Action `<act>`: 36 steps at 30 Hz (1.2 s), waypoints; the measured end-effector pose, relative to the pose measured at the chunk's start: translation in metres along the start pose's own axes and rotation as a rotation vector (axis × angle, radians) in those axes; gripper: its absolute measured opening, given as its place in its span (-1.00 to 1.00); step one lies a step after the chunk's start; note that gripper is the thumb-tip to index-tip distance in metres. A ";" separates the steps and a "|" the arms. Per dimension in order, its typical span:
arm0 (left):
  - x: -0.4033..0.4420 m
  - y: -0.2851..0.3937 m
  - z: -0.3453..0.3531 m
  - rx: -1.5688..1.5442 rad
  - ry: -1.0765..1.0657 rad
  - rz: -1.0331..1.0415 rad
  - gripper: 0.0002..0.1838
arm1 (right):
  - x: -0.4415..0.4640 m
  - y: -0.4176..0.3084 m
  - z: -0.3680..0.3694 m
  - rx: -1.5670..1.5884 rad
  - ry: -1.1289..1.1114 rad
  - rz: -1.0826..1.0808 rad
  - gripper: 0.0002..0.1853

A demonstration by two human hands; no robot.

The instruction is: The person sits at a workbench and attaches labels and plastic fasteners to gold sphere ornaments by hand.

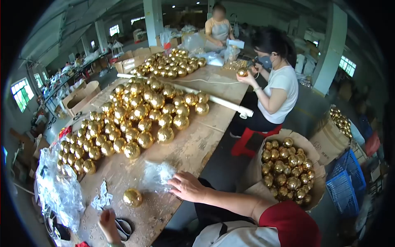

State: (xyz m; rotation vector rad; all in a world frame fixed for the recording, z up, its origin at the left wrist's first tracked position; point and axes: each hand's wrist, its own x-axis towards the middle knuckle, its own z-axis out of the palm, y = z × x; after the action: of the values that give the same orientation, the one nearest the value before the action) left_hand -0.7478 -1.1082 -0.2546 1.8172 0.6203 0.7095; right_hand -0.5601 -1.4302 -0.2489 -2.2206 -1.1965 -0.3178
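My right hand (187, 187) reaches over the table with its fingers apart, at the edge of a heap of small clear plastic pieces (157, 174). At the near edge of the table my left hand (108, 225) is closed, fingers curled together; what they hold, if anything, is too small to make out. Beside it lies a dark loop-shaped item (124, 229). A single shiny gold ball (132, 198) rests between my hands. White paper tags (102, 196) lie just beyond my left hand. Many more gold balls (140, 111) cover the table ahead.
A white pipe (214, 99) crosses the wooden table (197, 144). Crumpled clear plastic bags (57, 189) lie at left. On my right stand a carton (319, 158) of gold balls and blue crates (347, 181). A seated co-worker (279, 88) holds a ball; another person (218, 29) stands behind.
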 end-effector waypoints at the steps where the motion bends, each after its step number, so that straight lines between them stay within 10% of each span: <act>1: -0.019 0.016 0.006 -0.061 0.007 -0.012 -0.91 | -0.002 0.007 0.001 -0.015 0.014 0.004 -0.75; 4: -0.070 0.046 0.003 -0.148 -0.103 -0.268 -0.62 | -0.007 0.019 0.025 -0.036 -0.119 0.029 -0.76; 24: -0.137 0.070 0.101 -0.511 -0.043 -0.058 -0.90 | 0.014 0.006 0.049 0.218 -0.318 0.161 -0.82; 36: -0.149 0.066 0.142 -0.587 -0.166 -0.119 -0.94 | -0.015 0.015 -0.010 0.355 -0.063 0.214 -0.92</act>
State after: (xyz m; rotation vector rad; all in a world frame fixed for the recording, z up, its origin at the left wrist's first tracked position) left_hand -0.7435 -1.3243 -0.2598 1.2673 0.3553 0.5764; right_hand -0.5555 -1.4528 -0.2535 -2.0311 -0.9502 0.0487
